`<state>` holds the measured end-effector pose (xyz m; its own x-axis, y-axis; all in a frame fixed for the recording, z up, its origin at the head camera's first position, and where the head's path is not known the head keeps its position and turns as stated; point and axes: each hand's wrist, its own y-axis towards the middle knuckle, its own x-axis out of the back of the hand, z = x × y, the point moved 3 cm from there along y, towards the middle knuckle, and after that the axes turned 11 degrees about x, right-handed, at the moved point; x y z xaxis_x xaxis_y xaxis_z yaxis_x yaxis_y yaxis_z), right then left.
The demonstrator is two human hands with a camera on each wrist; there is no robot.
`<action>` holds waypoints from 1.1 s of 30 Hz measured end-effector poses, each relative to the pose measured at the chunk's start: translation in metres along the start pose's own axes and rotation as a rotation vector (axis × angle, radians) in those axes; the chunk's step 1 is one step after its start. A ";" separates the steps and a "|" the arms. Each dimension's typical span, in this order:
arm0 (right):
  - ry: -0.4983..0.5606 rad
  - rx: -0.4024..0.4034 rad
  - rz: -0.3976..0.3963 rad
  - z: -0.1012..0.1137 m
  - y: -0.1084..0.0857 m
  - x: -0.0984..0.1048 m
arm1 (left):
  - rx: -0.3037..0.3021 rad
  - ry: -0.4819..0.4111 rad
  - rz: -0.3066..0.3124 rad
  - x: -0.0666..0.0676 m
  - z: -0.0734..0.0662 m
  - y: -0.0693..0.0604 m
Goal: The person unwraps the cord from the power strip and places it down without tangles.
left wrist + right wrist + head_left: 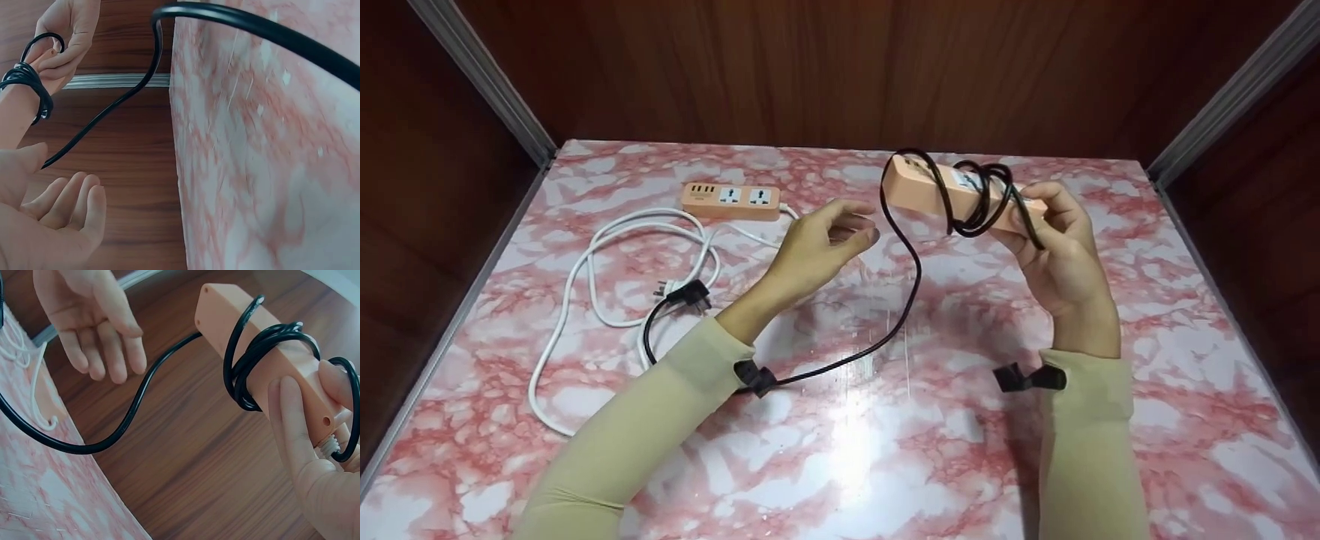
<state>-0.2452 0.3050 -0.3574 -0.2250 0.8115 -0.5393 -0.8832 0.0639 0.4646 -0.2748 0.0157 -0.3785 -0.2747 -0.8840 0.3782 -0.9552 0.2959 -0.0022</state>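
In the head view my right hand [1069, 255] grips one end of an orange power strip [919, 193], held up above the table. Several turns of its black cord [916, 270] wrap around the strip. From the strip's far end the cord hangs down in a curve and runs left, passing under my left forearm to a black plug [690, 294]. My left hand [821, 244] is raised to the left of the strip, its fingers relaxed and apart from it. The right wrist view shows nothing between the left hand's fingers [109, 354], with the cord hanging beside them.
A second orange power strip [731, 202] lies at the back left of the marbled table [1170, 450]. Its white cord [562, 330] loops loosely in front of it, and a white plug [666, 286] lies beside the black one. Wooden panels [840, 67] enclose the back and sides.
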 end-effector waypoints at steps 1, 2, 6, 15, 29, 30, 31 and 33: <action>0.002 -0.001 0.001 0.000 0.000 0.000 | 0.003 -0.019 -0.002 -0.001 0.000 0.001; 0.003 -0.001 0.002 0.000 0.000 0.000 | 0.005 -0.034 -0.004 -0.002 -0.001 0.002; 0.013 -0.001 0.006 -0.001 0.000 0.000 | -0.004 -0.087 -0.011 -0.007 -0.002 0.006; 0.009 0.000 0.014 -0.001 0.000 0.000 | -0.046 -0.182 -0.009 -0.013 -0.008 0.016; 0.035 0.001 0.046 0.000 -0.002 -0.001 | -0.084 -0.269 0.031 0.001 -0.016 0.027; 0.037 0.001 0.049 0.001 -0.002 -0.001 | -0.086 -0.261 0.029 0.002 -0.017 0.028; 0.036 0.002 0.053 0.001 -0.002 -0.001 | -0.087 -0.255 0.027 0.004 -0.018 0.028; 0.039 0.000 0.059 0.000 -0.002 0.000 | -0.079 -0.229 0.019 0.007 -0.020 0.030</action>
<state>-0.2428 0.3048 -0.3581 -0.2920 0.7909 -0.5378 -0.8679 0.0172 0.4964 -0.3031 0.0256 -0.3572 -0.3194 -0.9343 0.1585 -0.9404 0.3331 0.0685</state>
